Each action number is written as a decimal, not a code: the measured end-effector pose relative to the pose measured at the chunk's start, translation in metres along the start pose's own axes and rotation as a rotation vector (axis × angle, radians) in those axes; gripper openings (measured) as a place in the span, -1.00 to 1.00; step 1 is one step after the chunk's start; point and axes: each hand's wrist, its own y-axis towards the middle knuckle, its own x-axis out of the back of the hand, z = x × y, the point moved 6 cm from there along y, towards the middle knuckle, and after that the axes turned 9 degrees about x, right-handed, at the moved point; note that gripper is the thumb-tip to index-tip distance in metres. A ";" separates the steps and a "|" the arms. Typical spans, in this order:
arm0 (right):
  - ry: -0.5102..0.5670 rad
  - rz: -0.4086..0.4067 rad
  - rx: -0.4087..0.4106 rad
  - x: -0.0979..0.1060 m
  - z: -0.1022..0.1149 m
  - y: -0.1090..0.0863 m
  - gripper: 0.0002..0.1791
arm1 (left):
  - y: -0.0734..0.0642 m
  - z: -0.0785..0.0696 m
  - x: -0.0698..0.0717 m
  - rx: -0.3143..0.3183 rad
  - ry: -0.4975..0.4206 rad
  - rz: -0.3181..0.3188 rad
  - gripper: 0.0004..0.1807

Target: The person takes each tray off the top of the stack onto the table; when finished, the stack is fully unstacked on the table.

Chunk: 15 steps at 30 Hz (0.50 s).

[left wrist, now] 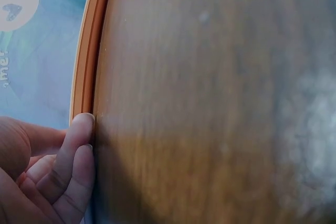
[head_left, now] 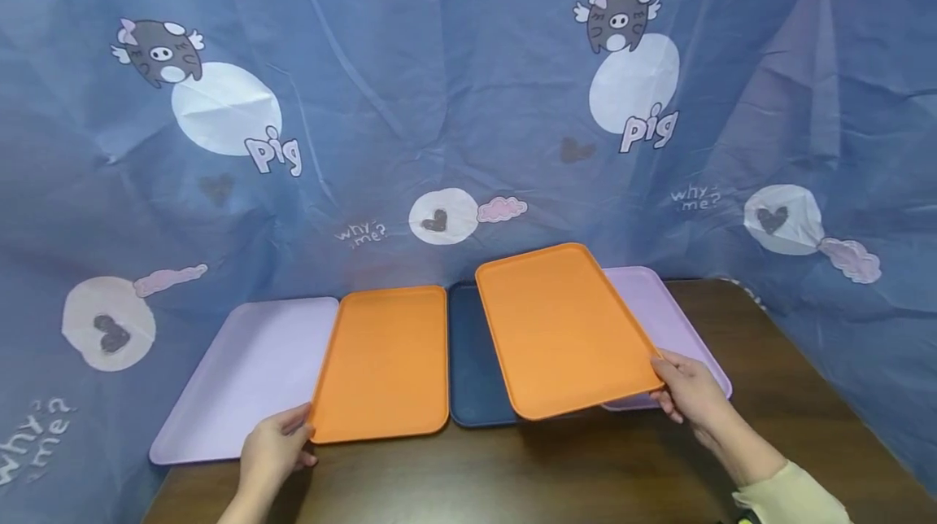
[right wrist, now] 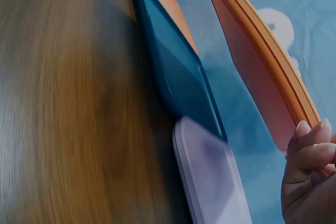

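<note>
My right hand (head_left: 691, 394) holds an orange tray (head_left: 567, 337) by its near right corner. That tray is raised and tilted over a dark blue tray (head_left: 476, 361) and a light purple tray (head_left: 659, 304), hiding part of both. In the right wrist view, fingers (right wrist: 310, 153) curl at the lifted tray's rim, with its underside showing. A second orange tray (head_left: 384, 361) lies left of the blue one. Its near left corner is pinched by my left hand (head_left: 269, 451); the left wrist view shows the fingertips (left wrist: 83, 124) right at the rim.
Another light purple tray (head_left: 256, 377) lies at the far left, beside the orange one. All the trays are on a brown wooden table (head_left: 410, 475). Behind it hangs a blue curtain (head_left: 468, 101) with pig prints, close along the table's back edge.
</note>
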 end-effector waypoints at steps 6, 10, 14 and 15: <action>-0.065 -0.039 0.002 0.041 -0.010 -0.006 -0.39 | -0.001 0.002 0.002 0.005 0.001 0.005 -0.48; -0.113 -0.052 -0.022 0.068 -0.018 -0.009 -0.37 | 0.000 0.002 0.002 0.015 0.003 0.014 -0.47; -0.124 -0.075 -0.047 0.096 -0.026 -0.012 -0.34 | 0.001 0.002 0.001 0.026 0.001 0.022 -0.47; -0.123 -0.082 -0.050 0.102 -0.029 -0.013 -0.34 | 0.001 0.002 0.000 0.027 -0.001 0.024 -0.47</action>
